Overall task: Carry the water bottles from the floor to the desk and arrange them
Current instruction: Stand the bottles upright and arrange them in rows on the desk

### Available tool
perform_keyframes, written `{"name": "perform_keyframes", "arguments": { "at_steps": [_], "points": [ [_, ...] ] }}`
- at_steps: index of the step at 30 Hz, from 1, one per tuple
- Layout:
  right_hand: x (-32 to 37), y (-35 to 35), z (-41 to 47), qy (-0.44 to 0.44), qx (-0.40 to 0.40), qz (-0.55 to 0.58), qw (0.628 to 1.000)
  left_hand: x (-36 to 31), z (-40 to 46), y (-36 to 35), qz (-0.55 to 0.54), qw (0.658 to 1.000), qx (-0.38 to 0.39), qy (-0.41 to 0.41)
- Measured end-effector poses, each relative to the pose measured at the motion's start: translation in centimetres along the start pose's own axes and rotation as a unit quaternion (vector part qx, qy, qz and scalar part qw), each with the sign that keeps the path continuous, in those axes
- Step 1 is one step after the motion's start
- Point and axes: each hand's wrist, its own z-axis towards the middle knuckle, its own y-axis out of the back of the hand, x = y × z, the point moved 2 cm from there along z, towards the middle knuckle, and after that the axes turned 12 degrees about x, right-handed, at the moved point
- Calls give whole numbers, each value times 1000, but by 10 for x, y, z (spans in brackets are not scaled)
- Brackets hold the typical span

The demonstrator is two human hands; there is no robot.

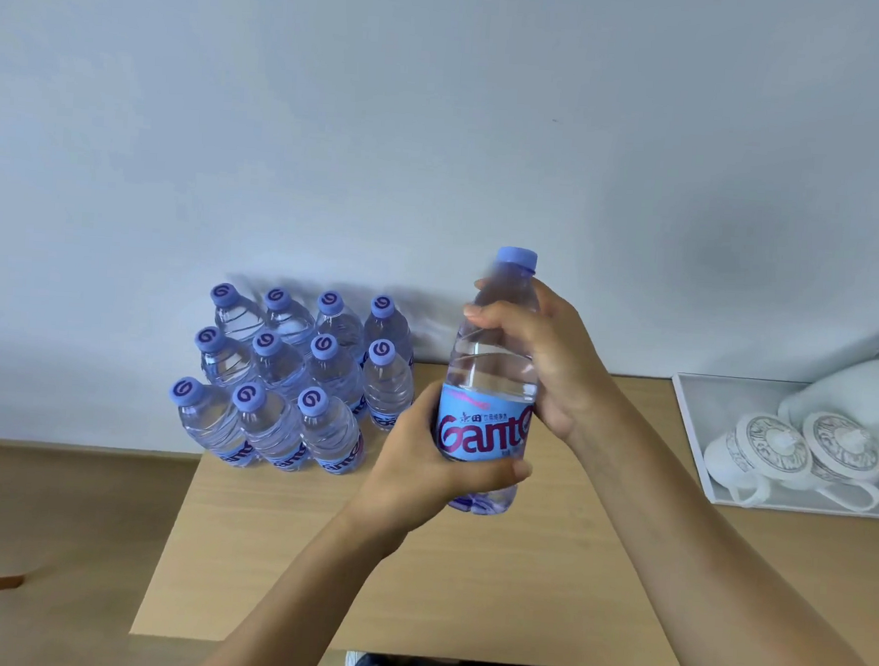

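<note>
I hold one water bottle (pixel 490 387) upright above tabletop (pixel 463 581): left hand (pixel 419 465) wraps label, right hand (pixel 544 359) wraps shoulder. Set down just right of bottle block (pixel 296 375), completing front row; lower straight.

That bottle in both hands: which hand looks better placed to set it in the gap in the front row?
Probably the left hand: it grips the held bottle low and sits nearest the gap beside the standing bottles.

Single head-worn wide-angle view, no second camera to overlap. It looks forward and down from above the near edge of the table (pixel 269 554), facing the wall (pixel 441 101). Close range: both forearms reach in from the bottom, the tray (pixel 691 425) is cut by the right edge, and floor shows at left.
</note>
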Motion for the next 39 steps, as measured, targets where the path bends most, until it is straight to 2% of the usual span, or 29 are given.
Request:
{"name": "perform_keyframes", "arguments": {
  "at_steps": [4,14,18,22,25,27,31,36,39],
  "points": [
    [-1,0,3,-26,43,42,998,3,-4,2,-66,996,55,3],
    [-11,-8,11,-27,72,23,997,11,-9,10,-61,998,27,0],
    [-17,-10,11,-52,64,-22,996,18,-11,15,-53,998,19,9],
    [-25,-12,12,-100,92,-105,985,31,-15,24,-38,999,0,29],
    [-38,-12,11,-131,84,-111,982,45,-18,32,-10,998,-28,47],
    [-46,-14,9,-128,85,-111,982,55,-19,36,-4,998,-26,57],
    [-64,-19,9,-109,101,-182,972,78,-18,44,19,997,-22,68],
    [-92,-20,8,-101,105,-224,964,112,-13,61,117,986,-90,78],
    [-114,-19,6,-115,84,-274,951,131,-9,66,131,982,-118,73]
  ]
}}
